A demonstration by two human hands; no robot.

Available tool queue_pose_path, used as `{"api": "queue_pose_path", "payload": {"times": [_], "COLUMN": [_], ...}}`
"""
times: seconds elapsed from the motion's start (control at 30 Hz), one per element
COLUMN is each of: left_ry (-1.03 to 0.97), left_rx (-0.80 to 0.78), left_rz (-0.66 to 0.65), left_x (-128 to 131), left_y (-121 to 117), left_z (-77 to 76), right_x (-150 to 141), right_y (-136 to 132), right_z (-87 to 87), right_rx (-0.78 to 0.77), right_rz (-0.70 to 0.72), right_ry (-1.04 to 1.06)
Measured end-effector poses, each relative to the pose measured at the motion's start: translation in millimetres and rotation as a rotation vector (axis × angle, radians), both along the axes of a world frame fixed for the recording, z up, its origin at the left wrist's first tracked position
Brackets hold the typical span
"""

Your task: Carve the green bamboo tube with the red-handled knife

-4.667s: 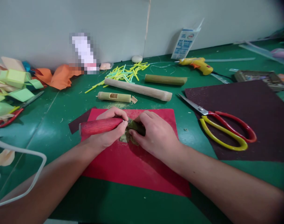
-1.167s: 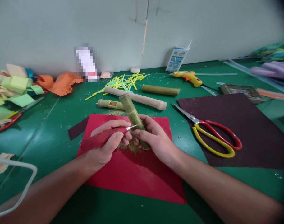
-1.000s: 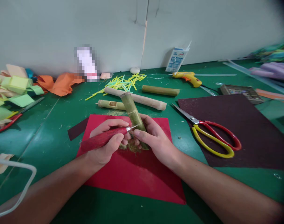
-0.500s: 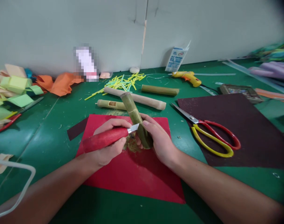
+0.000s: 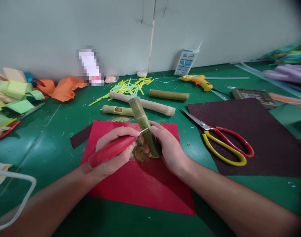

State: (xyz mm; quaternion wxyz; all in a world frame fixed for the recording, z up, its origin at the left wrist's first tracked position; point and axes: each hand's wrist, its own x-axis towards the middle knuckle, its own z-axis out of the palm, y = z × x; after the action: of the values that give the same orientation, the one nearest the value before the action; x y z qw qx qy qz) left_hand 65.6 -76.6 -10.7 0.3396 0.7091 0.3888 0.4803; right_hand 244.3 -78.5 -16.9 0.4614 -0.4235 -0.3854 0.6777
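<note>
My left hand (image 5: 116, 148) is closed around the red handle of a carving knife (image 5: 112, 149). Its short blade, seen nearly edge-on, meets the side of a green bamboo tube (image 5: 140, 113). My right hand (image 5: 169, 144) wraps the lower part of that tube, thumb on its near side close to the blade tip. The tube leans with its top away to the left. Beneath the hands lies a red sheet (image 5: 140, 191), with a small heap of bamboo shavings (image 5: 140, 153) on it. Some fingers behind the tube are hidden.
Behind the hands lie a notched bamboo piece (image 5: 108, 109), a pale bamboo stick (image 5: 157, 107) and another green tube (image 5: 169, 95). Scissors (image 5: 223, 144) rest on a dark sheet (image 5: 259, 138) at right. A yellow glue gun (image 5: 198, 82) and cut straws (image 5: 128, 87) lie farther back.
The knife has rolled in my left hand, so its blade has turned from showing its flat side to nearly edge-on. The bamboo tube and my right hand stay almost in place.
</note>
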Motion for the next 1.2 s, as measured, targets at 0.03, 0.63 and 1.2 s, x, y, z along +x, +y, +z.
{"api": "queue_pose_path", "payload": {"times": [0.03, 0.63, 1.2], "left_ry": [0.016, 0.18, 0.187], "left_rx": [0.014, 0.458, 0.539], "left_rz": [-0.022, -0.171, -0.164], "left_x": [-0.8, -7.1, -8.1], "left_y": [0.5, 3.9, 4.4], "left_z": [0.7, -2.0, -2.8], "right_x": [-0.2, -0.1, -1.0], "right_y": [-0.2, -3.2, -7.3], "right_z": [0.0, -1.7, 1.2], "right_rx": [0.003, 0.194, 0.341], "right_rz": [-0.004, -0.044, -0.038], "right_ry": [-0.001, -0.059, -0.151]}}
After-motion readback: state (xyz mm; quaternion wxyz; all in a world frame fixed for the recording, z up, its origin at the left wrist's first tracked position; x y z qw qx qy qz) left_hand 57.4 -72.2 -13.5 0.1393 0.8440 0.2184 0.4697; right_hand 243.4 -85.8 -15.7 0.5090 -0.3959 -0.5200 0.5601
